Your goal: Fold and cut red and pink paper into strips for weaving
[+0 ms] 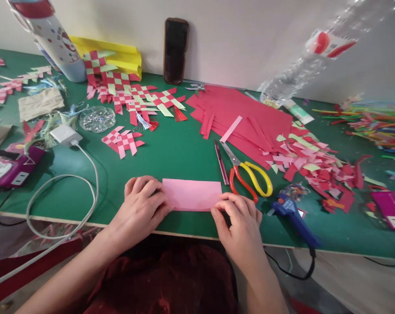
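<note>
A pink paper rectangle [192, 195] lies near the front edge of the green table [180, 155], its long side running left to right. My left hand [145, 204] grips its left end, fingers curled over the top and the thumb at the lower corner. At the opposite end, my right hand [241, 220] pinches the lower right corner between thumb and fingers. Just beyond my right hand lie scissors [246, 174] with one red and one yellow handle. A slim pink craft knife [221, 163] rests beside them.
Red paper sheets [246, 109] and a heap of paper scraps [315, 157] lie to the right, near a blue glue gun [293, 218]. Woven paper fish [132, 93] sit at the back left. A white cable [94, 174] loops on the left. A phone [176, 50] leans against the wall.
</note>
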`<state>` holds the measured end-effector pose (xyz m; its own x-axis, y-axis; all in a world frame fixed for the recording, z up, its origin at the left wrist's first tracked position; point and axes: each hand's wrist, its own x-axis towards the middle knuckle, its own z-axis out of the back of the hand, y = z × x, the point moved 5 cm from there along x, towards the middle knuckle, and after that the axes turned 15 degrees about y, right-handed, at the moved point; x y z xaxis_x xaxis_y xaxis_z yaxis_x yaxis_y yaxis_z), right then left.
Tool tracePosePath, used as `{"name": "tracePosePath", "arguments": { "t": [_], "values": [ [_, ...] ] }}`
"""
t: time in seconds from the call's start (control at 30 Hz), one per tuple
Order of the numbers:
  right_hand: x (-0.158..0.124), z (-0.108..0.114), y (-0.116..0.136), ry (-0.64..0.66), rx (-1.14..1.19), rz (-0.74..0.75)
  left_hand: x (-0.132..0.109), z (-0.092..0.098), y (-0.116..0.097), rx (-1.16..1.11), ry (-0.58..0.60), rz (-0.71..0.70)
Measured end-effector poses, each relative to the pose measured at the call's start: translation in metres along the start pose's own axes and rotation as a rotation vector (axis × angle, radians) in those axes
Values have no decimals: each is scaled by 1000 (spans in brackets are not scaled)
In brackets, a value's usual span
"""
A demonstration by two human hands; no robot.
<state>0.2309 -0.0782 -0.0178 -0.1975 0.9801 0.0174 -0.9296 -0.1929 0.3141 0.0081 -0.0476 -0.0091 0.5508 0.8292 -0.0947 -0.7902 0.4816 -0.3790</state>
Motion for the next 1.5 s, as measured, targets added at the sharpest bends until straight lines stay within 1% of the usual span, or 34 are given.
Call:
{"name": "tracePosePath", "arguments": {
  "t": [0.1, 0.3, 0.53, 0.7, 0.83, 0.9, 1.0, 1.07, 1.17, 1.27, 1.33, 1.37, 1.43, 1.5],
  "values": [
    [2, -1, -2, 8, -5, -27, 0, 0, 0, 4, -34, 16],
    [4, -2, -4, -28, 23, -30, 0, 0, 0, -34, -99, 37],
    [7, -1, -6, -44, 28, -20, 0, -3, 2, -54, -108, 28],
    [6, -2, -5, -39, -12, -36, 0, -4, 4, -52, -100, 40],
    [5, -4, -4, -41, -42, -62, 0, -5, 0, -3, -98, 53],
    [5, -5, -4, -38, -43, -69, -1, -6, -7, 67, -123, 17],
    [4, -6, -5, -32, -47, -78, -2, -9, -24, 183, -144, -116],
    [5, -7, -6, -47, -46, -77, -1, -12, -32, 233, -128, -178],
    [4, -6, -6, -110, -39, -58, 1, -15, -35, 290, -87, -194],
    [0, -1, 0, -189, -47, -12, 3, -15, -35, 326, -57, -199],
    [-5, 2, 10, -213, -57, 44, 3, -14, -36, 342, -59, -202],
    [-8, 2, 16, -203, -58, 80, 4, -15, -36, 348, -60, -203],
    [-14, 0, 28, -141, -53, 137, 4, -16, -36, 357, -58, -199],
    [-19, -4, 34, -72, -60, 145, 4, -17, -35, 365, -47, -192]
  ]
}}
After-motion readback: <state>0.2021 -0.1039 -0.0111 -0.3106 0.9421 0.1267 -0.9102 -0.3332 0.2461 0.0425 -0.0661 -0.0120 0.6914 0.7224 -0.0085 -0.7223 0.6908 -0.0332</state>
